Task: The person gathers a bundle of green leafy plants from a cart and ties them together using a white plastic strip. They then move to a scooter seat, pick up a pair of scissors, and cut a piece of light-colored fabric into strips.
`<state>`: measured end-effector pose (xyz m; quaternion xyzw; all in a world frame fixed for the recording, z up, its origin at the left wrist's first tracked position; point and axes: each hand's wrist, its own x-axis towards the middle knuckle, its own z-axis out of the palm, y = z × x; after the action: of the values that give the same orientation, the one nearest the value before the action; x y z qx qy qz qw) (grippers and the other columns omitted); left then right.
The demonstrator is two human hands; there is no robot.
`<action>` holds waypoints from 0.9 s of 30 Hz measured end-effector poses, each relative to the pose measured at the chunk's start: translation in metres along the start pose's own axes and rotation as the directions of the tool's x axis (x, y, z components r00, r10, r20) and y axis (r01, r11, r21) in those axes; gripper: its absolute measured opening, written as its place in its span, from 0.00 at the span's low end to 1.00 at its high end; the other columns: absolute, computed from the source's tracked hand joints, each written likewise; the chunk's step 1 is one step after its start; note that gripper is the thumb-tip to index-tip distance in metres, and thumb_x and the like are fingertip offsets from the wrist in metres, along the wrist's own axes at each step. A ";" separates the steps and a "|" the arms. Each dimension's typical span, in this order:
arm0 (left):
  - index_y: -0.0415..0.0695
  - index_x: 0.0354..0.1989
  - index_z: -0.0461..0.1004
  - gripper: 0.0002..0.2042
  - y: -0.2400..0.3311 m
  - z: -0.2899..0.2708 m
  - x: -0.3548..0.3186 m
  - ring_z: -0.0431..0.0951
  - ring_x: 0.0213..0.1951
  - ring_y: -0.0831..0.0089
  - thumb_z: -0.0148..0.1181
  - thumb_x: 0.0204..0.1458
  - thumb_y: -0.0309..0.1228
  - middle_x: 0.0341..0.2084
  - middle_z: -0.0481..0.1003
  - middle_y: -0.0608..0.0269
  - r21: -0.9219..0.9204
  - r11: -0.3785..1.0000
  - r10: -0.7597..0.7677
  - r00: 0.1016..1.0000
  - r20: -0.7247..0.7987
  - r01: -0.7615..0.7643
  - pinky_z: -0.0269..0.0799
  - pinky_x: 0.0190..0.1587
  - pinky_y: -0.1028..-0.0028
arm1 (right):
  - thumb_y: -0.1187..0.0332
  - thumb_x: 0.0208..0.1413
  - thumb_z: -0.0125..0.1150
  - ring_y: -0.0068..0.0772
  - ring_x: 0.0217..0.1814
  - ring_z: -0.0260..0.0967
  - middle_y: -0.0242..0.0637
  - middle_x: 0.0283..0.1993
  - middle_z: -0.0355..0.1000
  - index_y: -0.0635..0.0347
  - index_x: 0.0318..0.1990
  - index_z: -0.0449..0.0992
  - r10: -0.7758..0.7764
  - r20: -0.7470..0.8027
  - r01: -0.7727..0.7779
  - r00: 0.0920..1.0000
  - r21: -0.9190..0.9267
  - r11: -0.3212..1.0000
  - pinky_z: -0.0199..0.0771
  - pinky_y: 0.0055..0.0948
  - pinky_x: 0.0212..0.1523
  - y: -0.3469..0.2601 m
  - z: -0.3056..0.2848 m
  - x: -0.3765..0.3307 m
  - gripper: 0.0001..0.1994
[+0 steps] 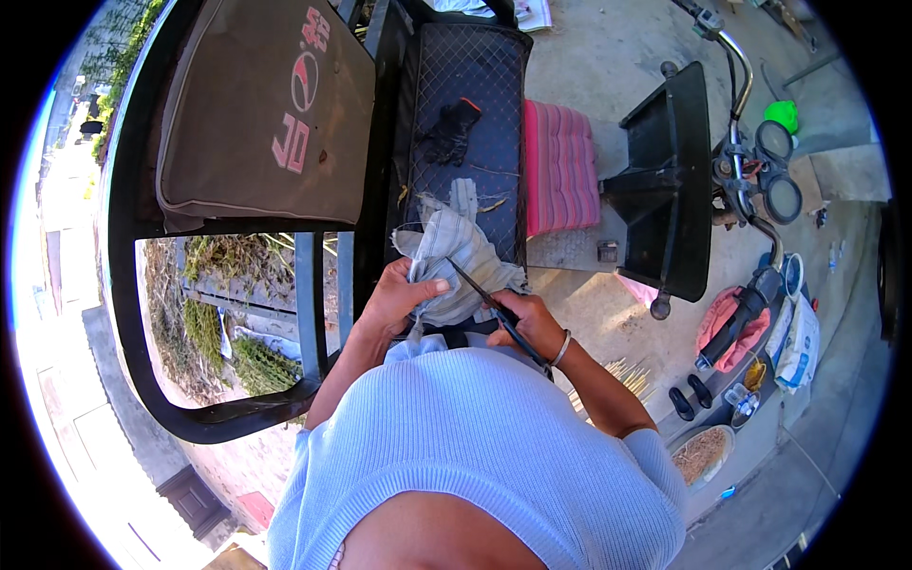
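Note:
In front of my body, a crumpled grey-white striped cloth (463, 249) with frayed edges and loose threads lies over the near end of a dark quilted seat (489, 152). My left hand (399, 299) pinches the cloth's left side, thumb on top. Dark scissors (467, 278) are gripped in my right hand (534, 328), their slim pointed end lying against the cloth. Fingers hide part of their handles. Farther up the seat rests a black work glove (453, 131) with an orange cuff, touched by neither hand.
A brown padded backrest (266, 104) in a black frame (123, 313) stands at left. Right of the seat are a pink striped cushion (560, 168), a black front panel (665, 180) and handlebars (736, 142). Slippers (692, 397) and a basin (705, 454) sit at lower right.

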<state>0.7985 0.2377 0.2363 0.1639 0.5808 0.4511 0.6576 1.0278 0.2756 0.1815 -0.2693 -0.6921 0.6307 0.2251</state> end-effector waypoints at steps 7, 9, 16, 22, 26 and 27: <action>0.39 0.39 0.73 0.11 0.003 -0.001 0.002 0.78 0.33 0.74 0.61 0.44 0.21 0.32 0.77 0.61 -0.114 0.989 0.085 0.994 -0.065 -0.092 0.74 0.39 0.73 | 0.39 0.37 0.64 0.43 0.32 0.69 0.46 0.30 0.68 0.67 0.48 0.65 0.013 0.108 -0.012 0.994 -0.015 1.000 0.67 0.33 0.34 0.003 -0.006 -0.002 0.40; 0.38 0.39 0.73 0.12 0.005 0.003 0.001 0.78 0.34 0.73 0.60 0.44 0.21 0.32 0.77 0.61 -0.145 0.988 0.040 0.998 -0.052 -0.047 0.73 0.39 0.73 | 0.37 0.37 0.62 0.44 0.33 0.67 0.47 0.31 0.66 0.67 0.50 0.63 -0.018 0.097 0.017 0.995 0.010 1.000 0.66 0.34 0.35 0.009 -0.002 0.000 0.43; 0.37 0.42 0.72 0.15 0.000 0.015 -0.003 0.78 0.35 0.72 0.59 0.42 0.18 0.33 0.77 0.60 -0.096 0.995 -0.019 1.000 -0.011 0.018 0.73 0.41 0.73 | 0.30 0.29 0.61 0.28 0.32 0.63 0.37 0.32 0.64 0.68 0.49 0.63 -0.027 0.062 0.026 0.998 0.015 1.000 0.67 0.26 0.33 0.002 0.005 0.011 0.49; 0.37 0.42 0.72 0.16 0.000 0.015 -0.003 0.78 0.36 0.71 0.59 0.41 0.17 0.34 0.77 0.59 -0.083 0.996 0.009 1.000 0.024 -0.007 0.73 0.42 0.72 | 0.27 0.29 0.58 0.30 0.29 0.61 0.36 0.28 0.62 0.67 0.43 0.63 0.013 0.068 -0.015 0.998 0.030 0.999 0.64 0.27 0.31 -0.012 0.003 0.013 0.47; 0.38 0.40 0.74 0.15 -0.001 0.013 -0.003 0.78 0.34 0.72 0.59 0.41 0.17 0.33 0.78 0.60 -0.095 0.995 -0.030 1.000 0.001 0.030 0.74 0.41 0.72 | 0.26 0.29 0.57 0.27 0.29 0.61 0.35 0.28 0.62 0.66 0.44 0.63 0.028 0.079 -0.033 0.996 0.068 0.997 0.64 0.25 0.30 -0.005 0.004 0.011 0.47; 0.38 0.40 0.74 0.14 -0.002 0.012 -0.002 0.78 0.34 0.72 0.59 0.41 0.17 0.33 0.78 0.59 -0.092 0.995 -0.045 0.999 0.005 0.045 0.74 0.41 0.72 | 0.26 0.29 0.57 0.27 0.29 0.60 0.34 0.28 0.62 0.66 0.44 0.63 0.021 0.073 -0.027 0.997 0.083 0.996 0.64 0.25 0.31 -0.003 0.005 0.011 0.48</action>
<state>0.8105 0.2384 0.2392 0.1210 0.5617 0.4623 0.6754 1.0162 0.2789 0.1836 -0.2450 -0.6692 0.6714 0.2035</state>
